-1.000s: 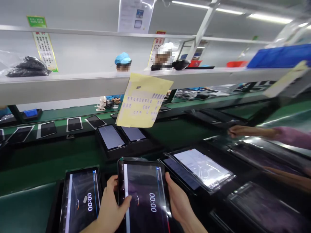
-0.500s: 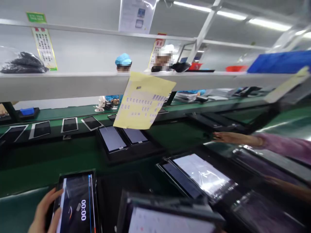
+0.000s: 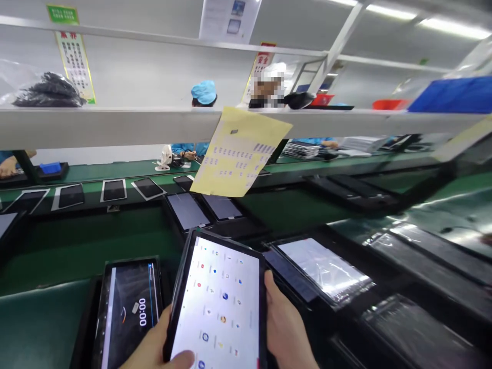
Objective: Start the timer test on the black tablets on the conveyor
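Note:
I hold a black tablet [image 3: 219, 302] upright in front of me, its bright white screen dotted with app icons. My left hand [image 3: 156, 348] grips its left edge from below, thumb resting on the screen's bottom corner. My right hand [image 3: 282, 328] clasps the right edge, thumb along the frame. To the left, a second tablet [image 3: 128, 307] lies on the bench with a dark timer screen reading 00:00. To the right lies a tablet wrapped in shiny film [image 3: 323, 269].
A green conveyor [image 3: 77, 246] carries several dark tablets [image 3: 113, 189] at the back. A yellow sheet [image 3: 240, 154] hangs from the white shelf [image 3: 115, 125]. Two capped people work beyond the shelf. More wrapped tablets [image 3: 423, 246] fill the right side.
The held tablet's screen went from a dark timer to a white icon page. My left hand reached to the left tablet, then came back. A co-worker's arm at the right has withdrawn.

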The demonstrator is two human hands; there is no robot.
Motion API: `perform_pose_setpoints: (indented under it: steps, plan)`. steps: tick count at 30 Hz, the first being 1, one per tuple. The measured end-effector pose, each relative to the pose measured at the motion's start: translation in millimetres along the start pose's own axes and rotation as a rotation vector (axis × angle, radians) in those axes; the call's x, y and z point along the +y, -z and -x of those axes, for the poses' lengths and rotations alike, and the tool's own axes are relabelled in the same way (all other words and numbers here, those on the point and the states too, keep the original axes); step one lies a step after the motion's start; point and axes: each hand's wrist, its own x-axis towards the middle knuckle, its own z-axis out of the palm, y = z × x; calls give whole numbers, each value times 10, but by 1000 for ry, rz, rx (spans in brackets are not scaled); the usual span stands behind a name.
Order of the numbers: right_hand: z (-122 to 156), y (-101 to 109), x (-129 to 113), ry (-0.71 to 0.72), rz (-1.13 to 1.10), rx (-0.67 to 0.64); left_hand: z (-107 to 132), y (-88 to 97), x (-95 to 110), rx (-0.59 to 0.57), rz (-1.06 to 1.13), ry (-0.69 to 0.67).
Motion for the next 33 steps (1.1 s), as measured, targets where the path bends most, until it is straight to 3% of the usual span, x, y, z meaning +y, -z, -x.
perform_pose_setpoints:
  steps: [2, 8, 13, 18, 21, 25, 31, 33]
  plan:
    - [58, -115, -80, -10, -71, 50, -141, -84, 26, -58, 33, -2]
    - [182, -107, -178, 73, -101, 93, -280, -239, -88, 94, -174, 72]
    - [244, -111, -184, 91, -87, 142, -215, -139, -13, 23, -144, 10]
    - [246, -34, -106, 46, -105, 76, -173, 13, 17, 138, -84, -29]
    - [258, -1, -57, 95, -135, 47, -185, 44, -58, 157, -123, -63]
    - [314, -16, -19, 116, -126, 43, -216, 6, -195, 189, -237, -177]
    - [384, -55, 5, 159, -137, 119, -239, -82, -269, 474, -545, -529]
    - [391, -67, 6, 158, -141, 137, -239, -94, -259, 514, -627, -583]
